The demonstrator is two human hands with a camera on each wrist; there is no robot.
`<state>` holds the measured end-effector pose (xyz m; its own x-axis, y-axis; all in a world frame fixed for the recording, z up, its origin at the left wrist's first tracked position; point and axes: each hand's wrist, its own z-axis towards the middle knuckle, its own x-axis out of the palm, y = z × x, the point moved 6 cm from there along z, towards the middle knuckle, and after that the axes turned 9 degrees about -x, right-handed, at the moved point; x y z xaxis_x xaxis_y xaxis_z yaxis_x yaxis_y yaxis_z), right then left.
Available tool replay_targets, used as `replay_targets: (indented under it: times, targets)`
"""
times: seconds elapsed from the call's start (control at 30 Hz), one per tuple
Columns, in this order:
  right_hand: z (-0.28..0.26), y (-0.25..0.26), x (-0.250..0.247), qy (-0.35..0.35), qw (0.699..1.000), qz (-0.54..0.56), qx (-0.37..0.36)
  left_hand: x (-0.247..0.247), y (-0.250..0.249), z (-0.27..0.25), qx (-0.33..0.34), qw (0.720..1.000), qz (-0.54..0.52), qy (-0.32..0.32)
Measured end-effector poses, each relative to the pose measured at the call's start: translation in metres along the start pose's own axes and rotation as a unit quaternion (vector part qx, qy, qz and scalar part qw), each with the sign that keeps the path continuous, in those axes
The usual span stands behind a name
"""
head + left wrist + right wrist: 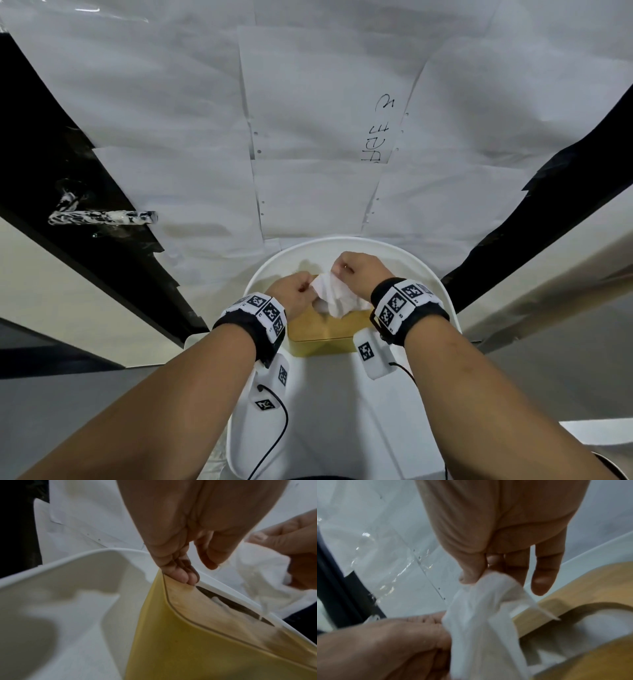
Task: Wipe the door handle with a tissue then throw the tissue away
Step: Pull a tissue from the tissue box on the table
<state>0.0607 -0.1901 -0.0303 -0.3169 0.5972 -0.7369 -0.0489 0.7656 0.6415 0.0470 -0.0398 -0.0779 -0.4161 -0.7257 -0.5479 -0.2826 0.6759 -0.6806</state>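
— Two hands at the tissue box [320, 329]. Why both?

— My left hand [294, 291] steadies it: fingertips [187, 577] curled onto the near corner of the lid, so the box should stay put on the white tray [260, 274]. My right hand [359, 270] does the pulling, its grip closed thumb to fingers on the tissue [334, 296], which stands half out of the slot.

— Pose?

— Both wrists bent down, knuckles up, hands close together over the box.

— Door handle [102, 217]?

— Well off to my left on the dark door, unwiped, streaked white.
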Motion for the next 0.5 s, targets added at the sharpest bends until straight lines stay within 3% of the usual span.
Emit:
replay_targets:
  times: [0.07, 0.17, 0.23, 0.4, 0.5]
  targets:
    - [-0.003, -0.002, 0.002, 0.030, 0.999, 0.028, 0.014, -0.004, 0.001, 0.002, -0.015, 1.000, -0.001, -0.014]
    - [-0.010, -0.003, 0.010, 0.092, 0.992, -0.082, 0.003, -0.006, 0.001, 0.003, -0.024, 1.000, 0.009, -0.016]
    - [-0.011, -0.004, 0.012, 0.076, 0.990, -0.118, -0.002, -0.005, 0.002, 0.003, -0.026, 0.999, 0.010, -0.016]
    - [-0.015, -0.007, 0.006, -0.002, 0.999, -0.020, 0.028, -0.008, 0.006, 0.005, -0.029, 0.998, 0.025, -0.059]
    - [-0.014, -0.003, 0.006, 0.002, 1.000, -0.004, 0.022, -0.001, 0.004, 0.008, -0.004, 1.000, -0.024, -0.010]
